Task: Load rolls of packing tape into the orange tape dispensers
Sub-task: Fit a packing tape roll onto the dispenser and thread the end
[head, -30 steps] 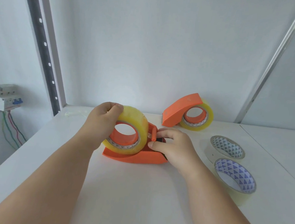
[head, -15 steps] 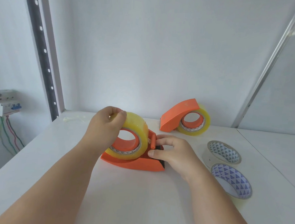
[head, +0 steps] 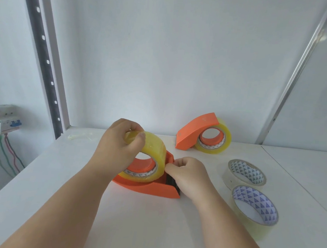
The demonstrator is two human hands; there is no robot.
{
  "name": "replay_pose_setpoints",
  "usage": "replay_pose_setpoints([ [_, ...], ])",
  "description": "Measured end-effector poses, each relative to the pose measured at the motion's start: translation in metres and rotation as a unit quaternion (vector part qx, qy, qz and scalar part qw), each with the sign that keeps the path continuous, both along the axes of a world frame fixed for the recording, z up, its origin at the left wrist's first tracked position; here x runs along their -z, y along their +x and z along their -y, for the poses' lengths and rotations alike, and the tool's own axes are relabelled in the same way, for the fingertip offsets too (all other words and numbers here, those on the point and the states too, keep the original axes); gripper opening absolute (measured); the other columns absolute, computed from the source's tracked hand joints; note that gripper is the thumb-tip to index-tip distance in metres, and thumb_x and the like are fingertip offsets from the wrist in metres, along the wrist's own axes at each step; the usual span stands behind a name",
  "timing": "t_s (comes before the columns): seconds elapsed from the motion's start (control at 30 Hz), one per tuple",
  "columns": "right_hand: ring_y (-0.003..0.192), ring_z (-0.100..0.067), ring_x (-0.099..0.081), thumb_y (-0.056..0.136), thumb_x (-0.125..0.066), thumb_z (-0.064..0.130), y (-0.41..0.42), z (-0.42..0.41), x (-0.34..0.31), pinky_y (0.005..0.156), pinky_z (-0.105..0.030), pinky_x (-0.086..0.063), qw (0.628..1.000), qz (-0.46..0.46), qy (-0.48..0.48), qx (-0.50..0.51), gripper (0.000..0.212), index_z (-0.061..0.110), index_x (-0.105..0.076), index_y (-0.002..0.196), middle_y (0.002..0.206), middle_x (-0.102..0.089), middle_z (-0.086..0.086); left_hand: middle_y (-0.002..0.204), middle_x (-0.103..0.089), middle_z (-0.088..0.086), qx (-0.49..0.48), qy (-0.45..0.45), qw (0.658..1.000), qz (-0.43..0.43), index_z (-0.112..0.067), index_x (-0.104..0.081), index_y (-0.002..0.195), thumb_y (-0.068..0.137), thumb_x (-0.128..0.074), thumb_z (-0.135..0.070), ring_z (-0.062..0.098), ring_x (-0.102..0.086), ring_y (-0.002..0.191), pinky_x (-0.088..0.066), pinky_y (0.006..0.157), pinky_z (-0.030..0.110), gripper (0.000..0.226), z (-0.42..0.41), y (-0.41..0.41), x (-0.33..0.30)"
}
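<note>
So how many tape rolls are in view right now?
4: one in the near dispenser under the left hand, one in the far dispenser, two loose rolls at right.

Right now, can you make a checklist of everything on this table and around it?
Surface: white table, bare in front.
Job's things: near dispenser holds a yellowish roll; far dispenser stands loaded by the wall; two loose rolls lie flat to the right.
Clutter: clear plastic scrap at the back left.
Grips: left hand pinches the roll's top; right hand is closed at the near dispenser's cutter end.
Cables: red and green wires hang left of the table.
Surroundings: white wall, metal rails, breaker box.
</note>
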State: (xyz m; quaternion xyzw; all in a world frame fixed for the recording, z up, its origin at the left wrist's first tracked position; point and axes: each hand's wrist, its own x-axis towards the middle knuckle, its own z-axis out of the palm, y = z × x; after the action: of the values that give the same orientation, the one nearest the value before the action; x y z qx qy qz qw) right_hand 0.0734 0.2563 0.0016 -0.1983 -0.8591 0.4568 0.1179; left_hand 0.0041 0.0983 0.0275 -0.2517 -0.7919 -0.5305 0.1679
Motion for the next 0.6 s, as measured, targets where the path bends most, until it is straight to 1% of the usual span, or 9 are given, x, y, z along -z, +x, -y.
replay_pose_setpoints([
  [0.03, 0.070, -0.034, -0.058, 0.054, -0.055, 0.043, 0.000, 0.001, -0.001, 0.073, -0.047, -0.052, 1.000, -0.002, 0.009, -0.003, 0.022, 0.021, -0.053, 0.056, 0.060, -0.054, -0.004, 0.089, -0.059, -0.016, -0.001, 0.000, 1.000, 0.000, -0.033, -0.057, 0.078, 0.075, -0.048, -0.033, -0.008, -0.052, 0.087, -0.038, 0.067, 0.012, 0.010, 0.000, 0.000, 0.000],
  [0.1, 0.077, -0.037, -0.060, 0.056, -0.055, 0.040, 0.000, 0.002, -0.003, 0.069, -0.045, -0.050, 1.000, 0.002, 0.030, -0.008, 0.021, 0.020, -0.050, 0.053, 0.061, -0.054, -0.006, 0.089, -0.058, -0.017, -0.001, 0.000, 1.000, 0.002, -0.033, -0.057, 0.079, 0.076, -0.047, -0.034, -0.005, -0.054, 0.086, -0.038, 0.067, 0.014, 0.010, 0.000, 0.000, 0.000],
  [0.23, 0.064, -0.028, -0.046, 0.063, -0.059, 0.033, 0.000, 0.001, -0.002, 0.059, -0.035, -0.036, 0.997, 0.001, 0.076, -0.006, 0.030, 0.016, -0.040, 0.045, 0.056, -0.046, -0.006, 0.086, -0.057, -0.014, -0.011, 0.006, 1.000, 0.014, -0.032, -0.057, 0.079, 0.082, -0.051, -0.029, 0.003, -0.055, 0.080, -0.039, 0.066, 0.021, 0.007, -0.001, -0.002, 0.001],
  [0.3, 0.059, -0.024, -0.042, 0.066, -0.061, 0.033, 0.002, 0.003, 0.000, 0.055, -0.034, -0.034, 0.996, -0.016, 0.084, -0.003, 0.034, 0.013, -0.043, 0.046, 0.056, -0.045, -0.011, 0.085, -0.057, -0.013, -0.019, 0.012, 0.999, 0.029, -0.030, -0.058, 0.080, 0.087, -0.052, -0.024, 0.006, -0.054, 0.078, -0.039, 0.065, 0.023, 0.011, -0.002, -0.004, 0.002],
  [0.37, 0.056, -0.022, -0.043, 0.071, -0.063, 0.035, 0.006, 0.004, 0.001, 0.054, -0.033, -0.034, 0.996, -0.036, 0.075, -0.018, 0.038, 0.004, -0.053, 0.052, 0.063, -0.053, -0.022, 0.083, -0.059, -0.008, -0.027, 0.025, 0.998, 0.055, -0.029, -0.060, 0.082, 0.088, -0.051, -0.023, 0.010, -0.055, 0.076, -0.040, 0.063, 0.025, 0.012, -0.001, -0.007, 0.003],
  [0.4, 0.058, -0.023, -0.048, 0.073, -0.066, 0.034, 0.009, 0.003, 0.000, 0.055, -0.031, -0.038, 0.997, -0.046, 0.054, -0.031, 0.035, 0.004, -0.059, 0.057, 0.069, -0.060, -0.021, 0.081, -0.061, -0.005, -0.030, 0.034, 0.997, 0.069, -0.028, -0.060, 0.082, 0.088, -0.050, -0.026, 0.013, -0.056, 0.074, -0.041, 0.062, 0.026, 0.012, 0.000, -0.009, 0.003],
  [0.47, 0.074, -0.017, -0.061, 0.074, -0.075, 0.028, 0.016, -0.001, -0.006, 0.063, -0.020, -0.046, 0.997, -0.051, -0.017, -0.063, 0.015, 0.019, -0.067, 0.065, 0.080, -0.067, -0.003, 0.077, -0.064, 0.002, -0.036, 0.048, 0.993, 0.098, -0.027, -0.062, 0.082, 0.087, -0.048, -0.029, 0.017, -0.057, 0.068, -0.045, 0.061, 0.029, 0.015, 0.003, -0.011, 0.003],
  [0.53, 0.093, -0.008, -0.060, 0.072, -0.080, 0.023, 0.019, -0.006, -0.010, 0.069, -0.006, -0.042, 0.993, -0.037, -0.063, -0.096, 0.018, 0.032, -0.065, 0.072, 0.100, -0.064, 0.012, 0.073, -0.063, 0.004, -0.037, 0.058, 0.990, 0.122, -0.026, -0.062, 0.082, 0.085, -0.047, -0.032, 0.018, -0.055, 0.065, -0.046, 0.062, 0.032, 0.017, 0.004, -0.011, 0.002],
  [0.6, 0.108, -0.005, -0.052, 0.071, -0.081, 0.021, 0.017, -0.010, -0.008, 0.084, -0.013, -0.036, 0.992, -0.034, -0.076, -0.091, 0.021, 0.034, -0.065, 0.078, 0.124, -0.056, 0.012, 0.070, -0.061, 0.002, -0.031, 0.065, 0.987, 0.141, -0.025, -0.064, 0.082, 0.077, -0.044, -0.037, 0.019, -0.055, 0.064, -0.047, 0.063, 0.034, 0.023, 0.005, -0.012, 0.002],
])
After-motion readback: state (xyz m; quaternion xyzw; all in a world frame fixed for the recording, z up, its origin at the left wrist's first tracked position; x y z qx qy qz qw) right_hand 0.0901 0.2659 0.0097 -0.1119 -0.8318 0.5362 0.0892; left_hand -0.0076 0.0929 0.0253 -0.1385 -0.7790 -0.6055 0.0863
